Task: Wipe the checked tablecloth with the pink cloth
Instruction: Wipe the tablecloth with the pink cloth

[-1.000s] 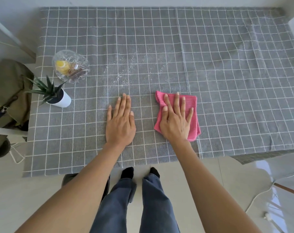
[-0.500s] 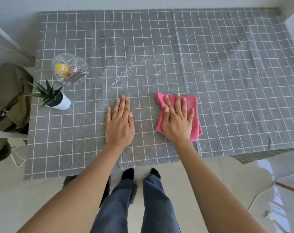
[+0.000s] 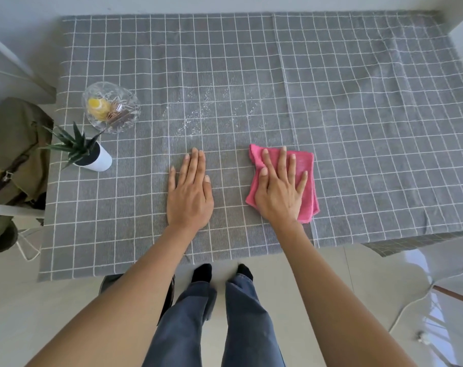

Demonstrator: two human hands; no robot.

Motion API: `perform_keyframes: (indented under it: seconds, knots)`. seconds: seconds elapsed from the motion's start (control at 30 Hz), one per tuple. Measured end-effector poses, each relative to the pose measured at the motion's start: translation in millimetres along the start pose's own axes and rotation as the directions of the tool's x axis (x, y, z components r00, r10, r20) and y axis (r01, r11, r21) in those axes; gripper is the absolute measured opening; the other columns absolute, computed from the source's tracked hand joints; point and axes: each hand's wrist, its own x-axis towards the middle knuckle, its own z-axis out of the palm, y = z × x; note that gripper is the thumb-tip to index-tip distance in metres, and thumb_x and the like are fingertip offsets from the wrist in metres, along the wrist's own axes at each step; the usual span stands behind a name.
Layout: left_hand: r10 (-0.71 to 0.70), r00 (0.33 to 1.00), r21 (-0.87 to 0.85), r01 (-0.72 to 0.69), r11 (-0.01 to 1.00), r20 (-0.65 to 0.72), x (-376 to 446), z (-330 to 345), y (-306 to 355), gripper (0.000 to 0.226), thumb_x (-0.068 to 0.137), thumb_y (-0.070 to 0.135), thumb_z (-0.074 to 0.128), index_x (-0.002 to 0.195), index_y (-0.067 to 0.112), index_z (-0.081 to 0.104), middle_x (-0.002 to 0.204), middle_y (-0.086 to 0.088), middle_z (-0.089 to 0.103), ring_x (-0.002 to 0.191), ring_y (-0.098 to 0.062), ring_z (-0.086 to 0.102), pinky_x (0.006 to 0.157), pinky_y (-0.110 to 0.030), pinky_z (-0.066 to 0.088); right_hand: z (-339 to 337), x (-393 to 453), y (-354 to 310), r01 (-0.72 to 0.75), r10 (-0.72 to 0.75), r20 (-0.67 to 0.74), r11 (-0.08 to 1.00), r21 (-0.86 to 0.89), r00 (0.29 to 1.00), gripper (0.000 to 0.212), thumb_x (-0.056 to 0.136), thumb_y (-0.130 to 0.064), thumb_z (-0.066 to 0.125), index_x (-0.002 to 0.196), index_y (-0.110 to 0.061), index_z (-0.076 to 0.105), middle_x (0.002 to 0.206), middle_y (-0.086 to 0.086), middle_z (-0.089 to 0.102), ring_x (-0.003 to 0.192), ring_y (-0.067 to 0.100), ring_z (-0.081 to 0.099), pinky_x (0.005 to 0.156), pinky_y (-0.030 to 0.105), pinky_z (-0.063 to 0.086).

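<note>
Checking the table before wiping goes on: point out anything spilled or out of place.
White specks are scattered over the tablecloth, beyond both hands and right of the glass bowl. The pink cloth under the right hand lies short of them.

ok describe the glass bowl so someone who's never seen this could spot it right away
Start at the grey checked tablecloth and go to its left edge. The glass bowl sits just beyond the small potted plant. It alone is clear cut glass, with something yellow inside.
</note>
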Motion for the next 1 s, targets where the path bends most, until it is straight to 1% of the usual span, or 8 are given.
perform_keyframes:
  seconds: [0.2,0.27,0.4,0.5,0.57,0.7,0.77,1.0]
  knots:
    - [-0.008,1.0,-0.002,0.008,1.0,0.002,-5.7,-2.2,-3.3,0.054,0.1,0.033,0.006,0.152,0.02,-0.001,0.161,0.005,-0.004,0.148,-0.009,-0.006,0.121,-0.04,-0.002,13.9,-39.0,-13.9,0.285,-0.282,0.074,0.958,-0.036,0.957,0.049,0.101,-0.047,0.005,0.15,-0.046,0.005,0.16,-0.013,-0.009,0.146,0.011,-0.018,0.117,0.046,-0.016]
    - [0.001,1.0,-0.024,-0.001,1.0,0.028,-1.8,-1.3,-1.3,0.053,0.102,0.031,0.009,0.152,0.02,-0.004,0.161,0.005,-0.005,0.148,-0.009,-0.008,0.121,-0.039,-0.004,11.4,-27.3,-5.5,0.255,-0.253,0.067,0.966,-0.037,0.965,0.048,0.102,-0.046,0.007,0.15,-0.046,0.004,0.16,-0.013,-0.009,0.146,0.01,-0.017,0.117,0.045,-0.016]
    - [0.012,0.999,-0.039,-0.01,0.999,0.051,-4.2,-8.3,-19.5,0.052,0.103,0.032,0.012,0.152,0.024,-0.006,0.16,0.007,-0.007,0.147,-0.007,-0.01,0.12,-0.039,-0.007,4.1,-6.6,3.2,-0.038,0.038,-0.024,0.999,0.013,0.999,0.05,0.101,-0.045,0.008,0.151,-0.042,0.003,0.162,-0.008,-0.008,0.147,0.014,-0.015,0.117,0.047,-0.016]
    - [-0.017,0.999,-0.037,0.018,0.999,0.03,-11.4,-14.7,-38.1,0.052,0.103,0.033,0.011,0.153,0.025,-0.003,0.16,0.008,-0.007,0.147,-0.007,-0.009,0.12,-0.038,-0.005,6.4,-5.8,-3.3,-0.12,0.123,-0.062,0.991,0.05,0.99,0.051,0.101,-0.046,0.008,0.152,-0.041,0.006,0.162,-0.006,-0.008,0.148,0.015,-0.014,0.116,0.049,-0.017]
    - [-0.022,1.0,-0.029,0.022,0.999,0.018,-12.4,-14.7,-39.7,0.052,0.103,0.032,0.011,0.153,0.024,-0.002,0.16,0.008,-0.006,0.147,-0.008,-0.008,0.121,-0.039,-0.002,9.4,-9.6,-13.9,-0.091,0.093,-0.043,0.995,0.051,0.995,0.05,0.101,-0.047,0.008,0.151,-0.043,0.005,0.162,-0.006,-0.009,0.147,0.016,-0.016,0.115,0.049,-0.018]
    - [-0.029,1.0,-0.006,0.03,1.0,0.007,-12.1,-12.2,-36.6,0.052,0.103,0.032,0.009,0.153,0.023,0.0,0.161,0.007,-0.004,0.148,-0.008,-0.006,0.121,-0.042,0.002,19.5,-27.4,-32.0,0.283,-0.28,0.073,0.958,-0.036,0.957,0.049,0.1,-0.05,0.005,0.149,-0.048,0.003,0.16,-0.01,-0.013,0.146,0.014,-0.019,0.115,0.046,-0.021]
    - [-0.027,1.0,-0.001,0.027,1.0,0.007,-12.2,-11.5,-38.3,0.054,0.101,0.033,0.008,0.154,0.023,0.001,0.161,0.007,-0.003,0.148,-0.007,-0.006,0.121,-0.042,0.002,18.1,-22.0,-29.2,0.366,-0.361,0.084,0.93,-0.046,0.929,0.048,0.101,-0.05,0.006,0.149,-0.049,0.006,0.159,-0.012,-0.011,0.147,0.013,-0.016,0.116,0.044,-0.018]
    - [-0.027,1.0,0.001,0.027,1.0,0.008,-12.2,-11.5,-38.6,0.054,0.101,0.033,0.008,0.153,0.024,0.0,0.161,0.008,-0.003,0.148,-0.008,-0.005,0.121,-0.042,0.002,11.1,5.5,-30.3,0.155,-0.154,0.028,0.988,-0.015,0.988,0.048,0.103,-0.045,0.011,0.151,-0.044,0.011,0.162,-0.008,-0.007,0.148,0.015,-0.014,0.114,0.045,-0.02]
